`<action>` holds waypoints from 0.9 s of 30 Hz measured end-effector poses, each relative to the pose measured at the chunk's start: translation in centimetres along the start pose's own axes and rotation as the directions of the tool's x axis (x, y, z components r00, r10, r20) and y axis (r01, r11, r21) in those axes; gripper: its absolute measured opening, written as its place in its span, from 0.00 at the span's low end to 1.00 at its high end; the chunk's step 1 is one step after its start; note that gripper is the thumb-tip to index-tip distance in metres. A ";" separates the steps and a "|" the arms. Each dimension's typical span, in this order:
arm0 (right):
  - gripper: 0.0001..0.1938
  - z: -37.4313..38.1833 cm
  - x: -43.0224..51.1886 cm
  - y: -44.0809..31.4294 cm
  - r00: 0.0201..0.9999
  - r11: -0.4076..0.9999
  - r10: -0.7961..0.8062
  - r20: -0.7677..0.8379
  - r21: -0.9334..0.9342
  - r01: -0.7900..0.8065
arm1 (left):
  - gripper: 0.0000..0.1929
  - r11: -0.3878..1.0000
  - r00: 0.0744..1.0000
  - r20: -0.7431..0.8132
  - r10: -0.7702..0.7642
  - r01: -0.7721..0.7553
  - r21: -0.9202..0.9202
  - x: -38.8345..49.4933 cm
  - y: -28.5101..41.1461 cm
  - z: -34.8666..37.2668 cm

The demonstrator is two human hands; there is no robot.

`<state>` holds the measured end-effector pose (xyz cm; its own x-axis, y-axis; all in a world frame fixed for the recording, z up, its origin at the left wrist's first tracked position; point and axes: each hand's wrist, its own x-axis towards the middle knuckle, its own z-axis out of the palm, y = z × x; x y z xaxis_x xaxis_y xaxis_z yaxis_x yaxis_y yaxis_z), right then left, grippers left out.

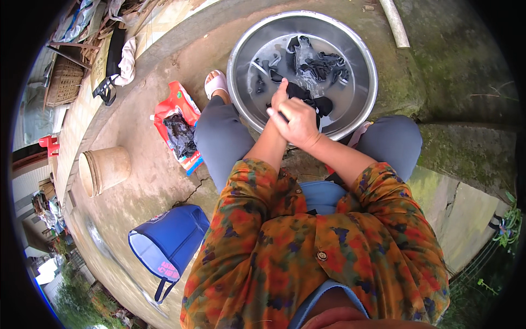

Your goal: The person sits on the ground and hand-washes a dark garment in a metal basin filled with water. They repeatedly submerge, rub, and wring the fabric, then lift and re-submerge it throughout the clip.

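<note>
Over the near side of a large metal basin (372,82), my two hands are pressed together and crossed at the wrists. My left hand (280,95) has its thumb pointing up and its fingers mostly hidden. My right hand (299,122) lies across it, curled. Both are closed on a wet black cloth (323,106), which bulges out beyond the knuckles; a dark bit shows by my right thumb. Cloudy water (287,74) covers the basin's floor, and several dark cloth pieces (322,66) with some pale parts lie in it.
The basin stands between my feet. To the left lie a red plastic bag (174,98) with black plastic in it, a tipped pale bucket (111,168) and a blue fabric bucket (172,230). A pale pipe (395,22) lies beyond the basin; a wicker basket (65,81) is farther left.
</note>
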<state>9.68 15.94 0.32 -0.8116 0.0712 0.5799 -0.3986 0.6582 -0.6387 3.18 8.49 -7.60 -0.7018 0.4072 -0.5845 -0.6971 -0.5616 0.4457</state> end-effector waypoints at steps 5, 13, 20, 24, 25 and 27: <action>0.18 -0.2 1.2 4.6 0.881 0.861 0.465 -0.091 -0.185 -0.474 | 0.09 0.993 0.994 -0.007 0.105 -0.105 -0.048 -1.3 0.4 3.7; 0.17 1.1 -0.8 11.7 0.318 0.017 0.848 0.423 0.579 -0.815 | 0.07 0.962 0.948 0.313 0.050 -0.129 0.239 -4.4 4.1 7.1; 0.28 -1.3 -0.1 11.9 0.325 -0.376 0.632 0.703 0.645 -0.665 | 0.06 0.920 0.875 0.481 -0.057 -0.140 0.366 -5.4 4.1 6.8; 0.20 -1.7 0.7 12.9 0.398 -0.558 0.435 0.808 0.588 -0.585 | 0.04 0.860 0.872 0.489 -0.031 -0.226 0.457 -5.4 4.3 6.1; 0.18 -1.8 1.0 13.0 0.418 -0.519 0.518 0.746 0.663 -0.540 | 0.03 0.824 0.896 0.444 0.001 -0.252 0.507 -5.0 4.3 5.7; 0.15 -2.1 1.9 12.9 0.402 -0.423 0.688 0.604 0.784 -0.455 | 0.02 0.760 0.894 0.441 0.078 -0.340 0.554 -3.7 4.2 4.6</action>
<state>3.90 26.17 -5.72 -0.8589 0.0283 -0.5114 0.2029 -0.8980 -0.3904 2.18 7.88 -0.43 -0.7467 0.6378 -0.1887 -0.3726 -0.1661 0.9130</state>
